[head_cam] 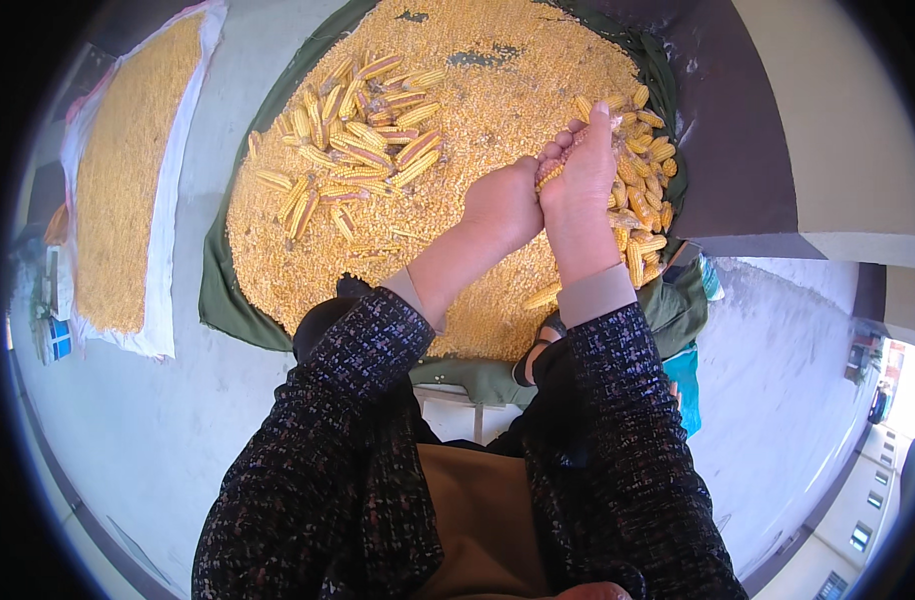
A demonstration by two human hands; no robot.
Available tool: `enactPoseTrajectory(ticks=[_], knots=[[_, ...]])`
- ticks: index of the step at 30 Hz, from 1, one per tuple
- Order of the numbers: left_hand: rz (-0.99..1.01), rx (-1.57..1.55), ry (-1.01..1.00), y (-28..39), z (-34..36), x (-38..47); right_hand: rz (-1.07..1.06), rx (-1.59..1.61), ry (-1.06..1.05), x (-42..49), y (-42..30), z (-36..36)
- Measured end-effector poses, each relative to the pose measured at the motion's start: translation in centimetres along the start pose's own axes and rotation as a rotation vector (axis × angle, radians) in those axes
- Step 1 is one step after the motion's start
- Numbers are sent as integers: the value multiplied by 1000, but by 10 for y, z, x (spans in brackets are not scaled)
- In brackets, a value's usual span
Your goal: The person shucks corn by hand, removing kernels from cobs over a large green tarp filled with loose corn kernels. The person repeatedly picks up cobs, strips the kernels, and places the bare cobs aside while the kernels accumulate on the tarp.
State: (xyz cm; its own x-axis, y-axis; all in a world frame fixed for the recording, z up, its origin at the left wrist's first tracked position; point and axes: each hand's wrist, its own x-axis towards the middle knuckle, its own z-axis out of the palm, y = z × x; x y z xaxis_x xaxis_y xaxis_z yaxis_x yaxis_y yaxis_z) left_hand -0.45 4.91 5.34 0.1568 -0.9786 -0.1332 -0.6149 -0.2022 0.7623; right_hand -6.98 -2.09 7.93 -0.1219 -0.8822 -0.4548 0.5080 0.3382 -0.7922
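A partly stripped corn cob [550, 171], its reddish core bare along much of it, is held between my two hands above the heap of loose kernels. My left hand [505, 201] is closed in a fist around the near end, hiding that part. Fingers of my right hand [586, 166] wrap the upper length, with the thumb stretched along it. Beneath them spread loose yellow corn kernels [495, 277] on a dark green cloth [236, 300]. To the left lies a pile of partly shelled corn cobs [360, 146]. Fuller corn ears [641, 191] are heaped at the right, close to my right hand.
A second bed of kernels [127, 172] lies on a white sheet [165, 247] at the left. A brown-and-cream wall [735, 127] borders the heap on the right. My sandaled foot [544, 345] rests at the heap's near edge, beside a teal bag [682, 390].
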Motion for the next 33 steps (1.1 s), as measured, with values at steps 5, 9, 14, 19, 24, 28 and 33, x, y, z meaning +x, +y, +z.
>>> enactPoseTrajectory(ticks=[5, 9, 14, 19, 24, 28, 33], knots=[[-60, -49, 26, -5, 0, 4, -311, -345, -213, 11, 9, -1], [-53, -147, 35, -6, -2, 8, -444, -484, -397, 25, 10, -1], [30, -378, -96, -23, -22, 14, -203, -319, -385, 25, -2, 5], [43, 140, 108, -24, -8, 12, -116, -24, -90, 18, 28, 13], [52, 128, 104, -23, 2, 11, -317, -295, -176, 22, 32, 7], [22, 38, 97, -19, -5, 5, -388, -447, -304, 19, 25, 7], [-3, -136, 45, -15, -23, 10, -488, -485, -379, 49, 12, -10]])
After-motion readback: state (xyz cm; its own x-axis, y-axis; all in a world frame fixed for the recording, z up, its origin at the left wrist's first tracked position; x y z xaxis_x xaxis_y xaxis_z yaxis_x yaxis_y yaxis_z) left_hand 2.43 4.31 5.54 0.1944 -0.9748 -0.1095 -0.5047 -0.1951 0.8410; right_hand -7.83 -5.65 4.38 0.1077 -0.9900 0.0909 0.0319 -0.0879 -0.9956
